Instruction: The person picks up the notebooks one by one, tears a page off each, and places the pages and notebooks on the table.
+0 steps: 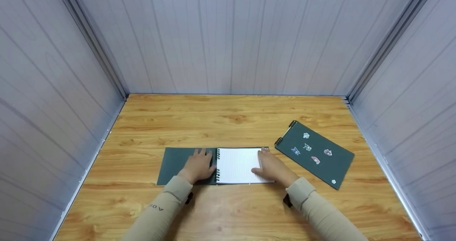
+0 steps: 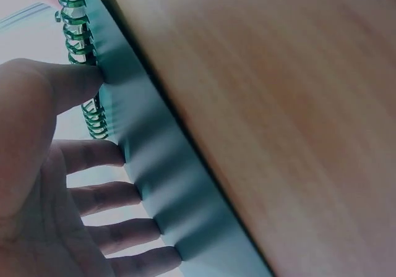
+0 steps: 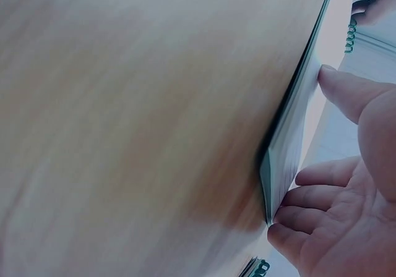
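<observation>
A spiral notebook lies opened flat on the table, its dark green cover turned to the left and a white lined page on the right. Black rings join the two halves. My left hand rests on the inside of the cover beside the rings, fingers spread and straight, as the left wrist view shows with the fingertips on the cover. Over the page's right edge lies my right hand, thumb on the paper and the other fingers along the outer edge. Neither hand grips anything.
A second dark green spiral notebook, closed and dotted with small stickers, lies angled to the right of the opened one. Both lie on a wood-grain table. Pale panel walls enclose the table at the back, left and right.
</observation>
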The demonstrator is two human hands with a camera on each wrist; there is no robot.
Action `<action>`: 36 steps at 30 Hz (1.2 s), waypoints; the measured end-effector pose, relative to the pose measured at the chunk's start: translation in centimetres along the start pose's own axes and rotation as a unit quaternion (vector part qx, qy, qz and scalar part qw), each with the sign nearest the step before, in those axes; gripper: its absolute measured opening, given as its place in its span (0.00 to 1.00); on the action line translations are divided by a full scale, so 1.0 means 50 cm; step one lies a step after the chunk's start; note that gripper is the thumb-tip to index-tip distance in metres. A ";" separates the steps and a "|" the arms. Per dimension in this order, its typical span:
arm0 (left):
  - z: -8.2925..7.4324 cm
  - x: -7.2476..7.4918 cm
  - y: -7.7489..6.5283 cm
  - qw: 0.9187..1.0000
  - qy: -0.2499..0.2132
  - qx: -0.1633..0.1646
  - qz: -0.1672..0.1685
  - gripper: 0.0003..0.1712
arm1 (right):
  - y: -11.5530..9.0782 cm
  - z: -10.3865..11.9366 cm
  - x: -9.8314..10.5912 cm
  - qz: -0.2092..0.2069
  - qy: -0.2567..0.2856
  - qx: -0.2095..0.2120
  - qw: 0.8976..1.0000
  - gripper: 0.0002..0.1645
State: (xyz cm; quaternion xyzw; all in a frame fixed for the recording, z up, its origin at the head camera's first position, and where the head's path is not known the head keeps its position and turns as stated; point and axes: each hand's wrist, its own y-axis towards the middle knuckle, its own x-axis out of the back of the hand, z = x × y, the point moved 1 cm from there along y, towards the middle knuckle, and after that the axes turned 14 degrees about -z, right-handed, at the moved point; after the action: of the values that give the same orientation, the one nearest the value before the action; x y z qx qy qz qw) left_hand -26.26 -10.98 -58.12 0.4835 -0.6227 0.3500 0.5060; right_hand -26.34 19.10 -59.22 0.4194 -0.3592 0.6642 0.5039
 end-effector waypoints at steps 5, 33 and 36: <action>-0.006 0.000 0.004 1.000 0.003 0.007 0.002 0.35 | -0.002 0.003 0.001 -0.009 0.006 0.008 1.000 0.53; 0.005 0.008 0.006 1.000 0.009 -0.015 -0.003 0.36 | 0.003 0.032 0.038 -0.170 0.289 -0.111 0.935 0.37; 0.011 0.003 0.006 1.000 0.015 -0.017 -0.004 0.36 | 0.004 0.027 0.041 -0.195 0.315 -0.123 0.920 0.30</action>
State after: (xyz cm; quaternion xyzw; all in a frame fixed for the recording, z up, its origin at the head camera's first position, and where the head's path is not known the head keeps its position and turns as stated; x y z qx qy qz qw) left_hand -26.72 -11.42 -58.07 0.4717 -0.6188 0.3450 0.5249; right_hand -26.54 18.62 -56.81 0.1848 -0.1712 0.6012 0.7584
